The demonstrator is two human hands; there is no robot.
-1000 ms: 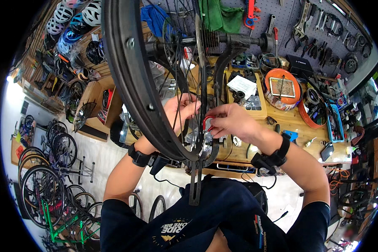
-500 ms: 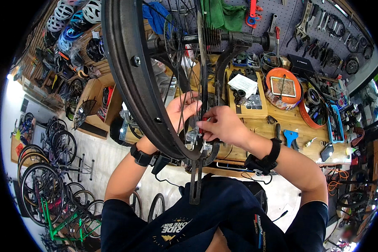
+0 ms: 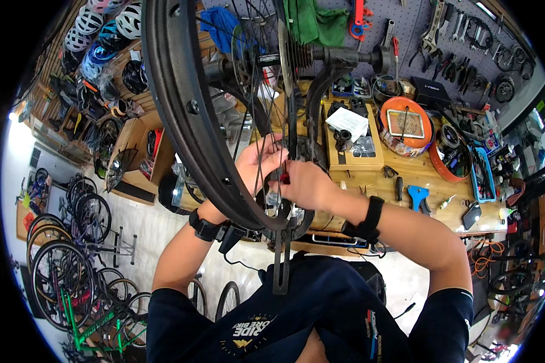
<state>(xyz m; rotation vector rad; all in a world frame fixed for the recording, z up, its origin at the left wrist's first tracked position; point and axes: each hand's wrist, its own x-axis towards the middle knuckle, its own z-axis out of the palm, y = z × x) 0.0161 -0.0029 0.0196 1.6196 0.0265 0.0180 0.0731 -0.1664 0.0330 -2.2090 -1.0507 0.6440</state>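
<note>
Now the right hand (image 3: 307,184) pinches a red tool (image 3: 285,178) by spokes (image 3: 244,121) — left hand (image 3: 258,167) curled, grip unclear. Turning it likely needs care.

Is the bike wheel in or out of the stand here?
In: the wheel sits between the two arms of the black stand, its hub held between their far ends.

Left head-worn fisheye, facing down, wheel (image 3: 184,130) close before lens.

A grey pegboard wall (image 3: 407,33) backs a wooden workbench (image 3: 375,179) over pale floor (image 3: 140,215).
</note>
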